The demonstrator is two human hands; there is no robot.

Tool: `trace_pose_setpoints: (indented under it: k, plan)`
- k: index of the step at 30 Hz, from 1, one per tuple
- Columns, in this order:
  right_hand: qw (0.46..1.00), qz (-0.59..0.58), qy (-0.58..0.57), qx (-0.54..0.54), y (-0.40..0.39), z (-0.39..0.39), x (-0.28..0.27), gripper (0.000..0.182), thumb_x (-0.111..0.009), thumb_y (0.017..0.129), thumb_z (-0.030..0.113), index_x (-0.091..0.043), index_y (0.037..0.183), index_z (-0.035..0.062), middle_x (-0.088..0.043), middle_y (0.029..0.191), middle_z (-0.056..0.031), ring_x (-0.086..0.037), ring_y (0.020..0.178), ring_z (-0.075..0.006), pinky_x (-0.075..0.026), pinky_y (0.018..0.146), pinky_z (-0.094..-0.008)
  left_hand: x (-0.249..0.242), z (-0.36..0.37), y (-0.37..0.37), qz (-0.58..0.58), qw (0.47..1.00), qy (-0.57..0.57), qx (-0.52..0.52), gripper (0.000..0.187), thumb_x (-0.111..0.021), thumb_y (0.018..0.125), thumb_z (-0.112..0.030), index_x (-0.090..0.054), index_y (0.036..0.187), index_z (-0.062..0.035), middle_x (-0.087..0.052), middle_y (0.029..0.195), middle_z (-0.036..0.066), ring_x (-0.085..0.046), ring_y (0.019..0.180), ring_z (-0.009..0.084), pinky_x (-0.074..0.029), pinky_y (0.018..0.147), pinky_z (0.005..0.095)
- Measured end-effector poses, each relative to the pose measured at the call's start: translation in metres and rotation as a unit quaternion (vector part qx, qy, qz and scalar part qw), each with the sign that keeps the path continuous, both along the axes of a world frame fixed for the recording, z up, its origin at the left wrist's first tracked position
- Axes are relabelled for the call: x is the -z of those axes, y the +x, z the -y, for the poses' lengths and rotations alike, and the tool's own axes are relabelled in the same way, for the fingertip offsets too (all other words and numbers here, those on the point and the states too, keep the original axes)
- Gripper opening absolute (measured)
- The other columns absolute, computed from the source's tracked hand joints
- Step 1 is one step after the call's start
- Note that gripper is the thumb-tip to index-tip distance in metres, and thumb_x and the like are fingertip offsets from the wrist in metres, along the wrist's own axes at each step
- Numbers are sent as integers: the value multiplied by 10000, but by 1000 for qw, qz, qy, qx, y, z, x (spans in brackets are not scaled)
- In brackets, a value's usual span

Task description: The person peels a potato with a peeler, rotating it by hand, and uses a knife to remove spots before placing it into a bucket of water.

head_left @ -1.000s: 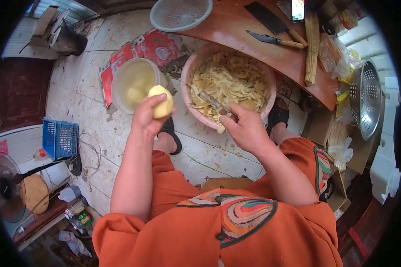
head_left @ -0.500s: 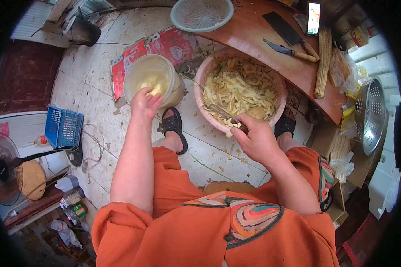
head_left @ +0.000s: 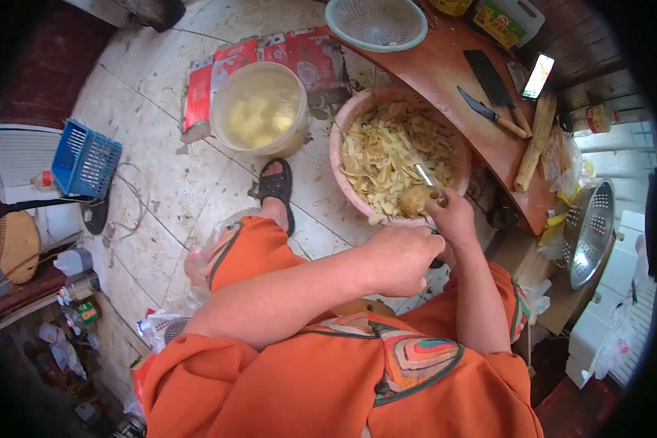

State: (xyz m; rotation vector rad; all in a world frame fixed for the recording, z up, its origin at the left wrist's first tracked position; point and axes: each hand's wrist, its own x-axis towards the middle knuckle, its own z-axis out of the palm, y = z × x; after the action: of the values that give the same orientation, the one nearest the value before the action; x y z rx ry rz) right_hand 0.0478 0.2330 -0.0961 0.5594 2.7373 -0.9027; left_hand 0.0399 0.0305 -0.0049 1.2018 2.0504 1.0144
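Note:
My right hand [head_left: 454, 217] is closed around a peeler [head_left: 424, 175], whose metal blade points into the pink basin [head_left: 345, 179]. The fingertips of this hand are right at an unpeeled potato [head_left: 416, 200], which rests on a heap of potato peelings [head_left: 379, 150] near the basin's front rim. My left hand [head_left: 404, 260] is curled, its back turned up, above my lap and close to the right wrist; its palm is hidden and I cannot tell what is in it. Left of the basin stands a translucent bucket [head_left: 299, 120] with pale peeled potatoes [head_left: 258, 120] in cloudy water.
A wooden table [head_left: 445, 47] at the right carries a cleaver [head_left: 488, 77], a knife [head_left: 482, 106], a lit phone [head_left: 538, 77] and a pale blue colander [head_left: 376, 25]. A metal strainer [head_left: 588, 233] stands at far right. A blue basket [head_left: 86, 160] is at the left.
My left hand has left the bucket and swung right, over my lap. My right hand with the peeler has moved right, up to the potato. The view has shifted.

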Motion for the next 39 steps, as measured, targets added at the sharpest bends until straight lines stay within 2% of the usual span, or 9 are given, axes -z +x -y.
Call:
trace_pose_setpoints:
  k: [4, 8, 11, 22, 26, 32, 36, 37, 39]
  plan:
    - [995, 73, 65, 16, 2, -11, 42, 413, -700, 751, 235, -681, 1122, 55, -704, 954, -228, -687, 931, -369, -531, 839, -432, -11, -15, 18, -97, 994, -58, 13, 221, -638, 784, -120, -592, 973, -15, -627, 924, 164, -659, 874, 327, -547, 748, 456]
    - [989, 112, 96, 22, 1, -9, 68, 473, -710, 747, 228, -652, 1193, 82, -695, 1049, -217, -670, 1001, -369, -526, 887, -438, -14, -17, 39, -165, 985, -50, 10, 170, -586, 819, -191, -608, 909, -48, -622, 866, 109, -644, 810, 250, -526, 681, 383]
    - [985, 92, 139, -47, 5, -3, 84, 664, -737, 726, 181, -528, 1354, 142, -545, 1331, -188, -613, 1139, -350, -520, 943, -425, -14, -15, 37, -177, 982, -71, 1, 189, -588, 814, -203, -621, 920, -50, -626, 874, 95, -626, 804, 238, -506, 672, 376]
    - [935, 153, 177, -266, -41, 9, 91, 751, -738, 716, 173, -452, 1410, 152, -486, 1417, -95, -607, 1155, -312, -518, 953, -427, -15, -9, 30, -203, 973, -110, -19, 189, -586, 810, -201, -628, 917, -50, -616, 864, 91, -601, 781, 228, -479, 654, 359]
    - [928, 193, 163, -274, -64, 13, 89, 773, -780, 665, 301, -497, 1360, 113, -558, 1334, -141, -611, 1138, -330, -513, 955, -414, -14, -8, 27, -191, 975, -107, -43, 185, -583, 808, -201, -626, 917, -58, -592, 836, 77, -585, 767, 227, -473, 656, 361]
    - [994, -16, 64, -83, -103, 17, 92, 692, -822, 640, 349, -619, 1204, 5, -687, 1083, -209, -669, 1000, -359, -521, 892, -430, -13, -6, 18, -166, 976, -124, -63, 182, -577, 816, -193, -610, 943, -68, -593, 863, 73, -592, 798, 221, -475, 689, 369]
    - [998, -9, -50, -22, -118, 6, 41, 719, -858, 626, 377, -629, 1182, -18, -717, 1013, -161, -700, 919, -264, -538, 848, -353, -13, 1, 9, -160, 972, -158, -64, 174, -554, 844, -182, -598, 969, -69, -599, 888, 68, -614, 865, 225, -477, 728, 390]
    - [992, -34, -116, -20, -117, 3, 31, 632, -861, 676, 345, -643, 1139, -24, -710, 896, -97, -670, 738, -161, -542, 682, -302, -16, 4, 1, -165, 968, -176, -70, 241, -603, 814, -176, -572, 1026, -67, -595, 937, 80, -613, 915, 239, -470, 756, 406]
    - [982, -4, -188, 0, -110, -2, -1, 573, -861, 701, 326, -650, 1108, -18, -684, 836, -69, -616, 651, -124, -499, 593, -278, -27, 10, -17, -149, 966, -163, -134, 351, -655, 784, -181, -549, 1093, -54, -592, 993, 104, -610, 963, 268, -474, 804, 431]
